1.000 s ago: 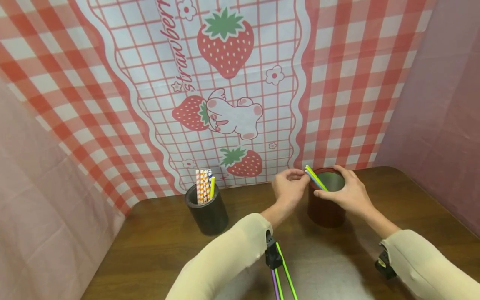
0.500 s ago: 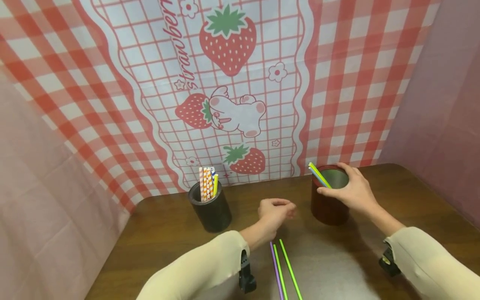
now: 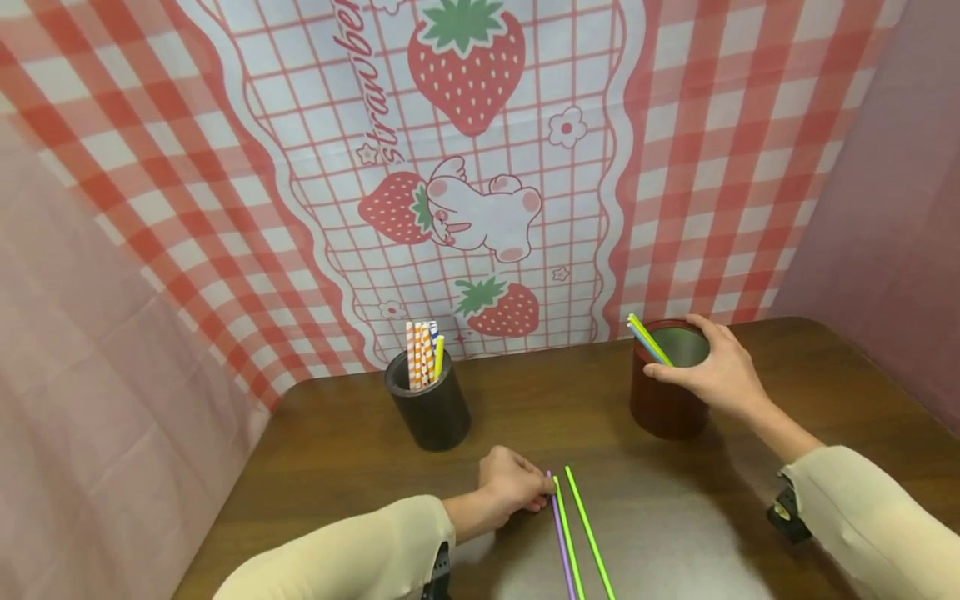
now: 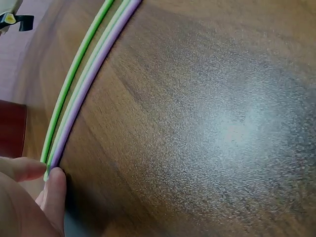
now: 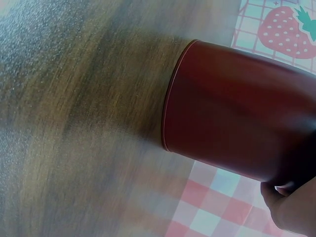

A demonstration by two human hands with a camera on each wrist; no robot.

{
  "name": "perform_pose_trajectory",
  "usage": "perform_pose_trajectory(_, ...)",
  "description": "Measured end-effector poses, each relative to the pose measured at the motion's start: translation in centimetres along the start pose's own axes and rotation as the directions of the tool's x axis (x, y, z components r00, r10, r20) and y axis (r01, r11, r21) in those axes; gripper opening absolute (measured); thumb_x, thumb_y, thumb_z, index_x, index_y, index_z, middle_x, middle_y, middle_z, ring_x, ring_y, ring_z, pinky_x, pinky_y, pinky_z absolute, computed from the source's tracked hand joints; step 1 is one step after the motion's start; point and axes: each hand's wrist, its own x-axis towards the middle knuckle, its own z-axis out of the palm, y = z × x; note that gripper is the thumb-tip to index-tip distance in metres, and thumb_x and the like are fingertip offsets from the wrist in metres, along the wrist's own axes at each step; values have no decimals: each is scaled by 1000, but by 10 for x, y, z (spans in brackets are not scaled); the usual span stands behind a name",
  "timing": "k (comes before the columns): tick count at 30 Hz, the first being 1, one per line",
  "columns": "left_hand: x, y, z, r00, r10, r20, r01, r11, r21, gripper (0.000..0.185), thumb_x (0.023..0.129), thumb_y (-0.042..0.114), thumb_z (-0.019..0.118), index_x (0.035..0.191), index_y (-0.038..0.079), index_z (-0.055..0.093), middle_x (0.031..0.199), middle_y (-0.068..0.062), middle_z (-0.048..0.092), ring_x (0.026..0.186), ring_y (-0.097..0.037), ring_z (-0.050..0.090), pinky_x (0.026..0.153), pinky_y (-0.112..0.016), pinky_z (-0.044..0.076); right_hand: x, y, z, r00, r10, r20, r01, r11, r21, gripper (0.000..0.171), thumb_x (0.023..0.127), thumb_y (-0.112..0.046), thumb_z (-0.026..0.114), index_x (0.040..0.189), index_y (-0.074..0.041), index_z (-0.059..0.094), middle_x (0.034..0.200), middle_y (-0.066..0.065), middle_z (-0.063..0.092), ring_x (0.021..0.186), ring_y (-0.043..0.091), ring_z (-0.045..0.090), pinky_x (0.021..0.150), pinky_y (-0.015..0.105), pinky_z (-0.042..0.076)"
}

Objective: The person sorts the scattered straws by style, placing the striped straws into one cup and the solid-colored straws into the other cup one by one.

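Three thin straws lie side by side on the brown table: a purple straw (image 3: 561, 537) (image 4: 94, 74), a yellow-green straw (image 3: 567, 533) and a green straw (image 3: 589, 533) (image 4: 79, 64). My left hand (image 3: 546, 492) (image 4: 43, 174) is curled at their far ends, thumb and forefinger pinching the tips of the purple and yellow-green ones. My right hand (image 3: 712, 371) (image 5: 291, 210) grips the rim of a dark red cup (image 3: 666, 408) (image 5: 237, 113) at the back right. Several coloured straws (image 3: 648, 338) lean inside that cup.
A black cup (image 3: 431, 410) with striped and yellow straws (image 3: 422, 354) stands at the back left of the table (image 3: 337, 467). A strawberry-print checked cloth (image 3: 480, 167) hangs behind. Pink cloth walls close both sides.
My left hand left the red cup's rim, came back toward me and dropped to the ends of the straws lying on the table. The right hand stayed on the red cup.
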Motion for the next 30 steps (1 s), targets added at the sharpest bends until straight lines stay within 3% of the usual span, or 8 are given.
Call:
perform_pose_trajectory(6, 2, -1, 4, 1000, 25, -19, -23, 997, 67, 14, 65, -2, 81, 60, 5, 69, 49, -2, 62, 37, -6, 56, 41, -25, 50, -1, 2, 1, 1000, -2, -2, 2, 1000, 10, 102, 71, -47, 81, 147, 0, 31, 139, 32, 36, 118, 48, 39, 82, 62, 39)
perform_pose_trajectory(15, 3, -1, -1, 1000, -11, 21, 11, 1000, -7, 9, 68, -5, 79, 67, -2, 71, 55, -7, 65, 41, -8, 59, 44, -25, 52, 2, 1, 0, 1000, -3, -5, 3, 1000, -5, 102, 71, -49, 81, 147, -1, 31, 137, 31, 38, 116, 47, 40, 80, 60, 41)
perform_pose_trajectory(20, 4, 0, -6, 1000, 21, 1, -21, 992, 121, 12, 66, -2, 79, 60, 5, 71, 48, -4, 63, 37, -7, 56, 41, -24, 50, 3, -1, -2, 1000, -12, -16, 12, 1000, -11, 101, 71, -48, 81, 146, -1, 32, 136, 31, 38, 115, 47, 41, 80, 60, 40)
perform_pose_trajectory(25, 7, 2, -6, 998, 58, -12, -52, 953, 299, 19, 63, 9, 82, 52, 13, 68, 41, 2, 58, 33, -7, 55, 37, -23, 47, 2, -1, -2, 1000, -9, -8, 9, 1000, -13, 102, 72, -48, 81, 147, -1, 31, 136, 31, 38, 115, 48, 41, 79, 60, 40)
perform_pose_trajectory(27, 8, 2, -6, 999, 46, -6, -42, 953, 301, 20, 63, 10, 82, 51, 12, 66, 41, 1, 57, 33, -8, 54, 37, -23, 46, 1, -1, -2, 1000, -5, -2, 5, 1000, -10, 102, 72, -48, 80, 147, -1, 31, 137, 32, 37, 116, 48, 40, 80, 61, 40)
perform_pose_trajectory(30, 7, 2, -7, 1000, 21, 11, -23, 972, 233, 18, 64, 5, 80, 53, 9, 66, 42, -2, 59, 33, -8, 54, 37, -24, 47, 1, -1, -1, 1000, -2, 3, 2, 1000, -5, 102, 72, -49, 80, 147, -1, 31, 139, 32, 36, 118, 49, 39, 82, 63, 39)
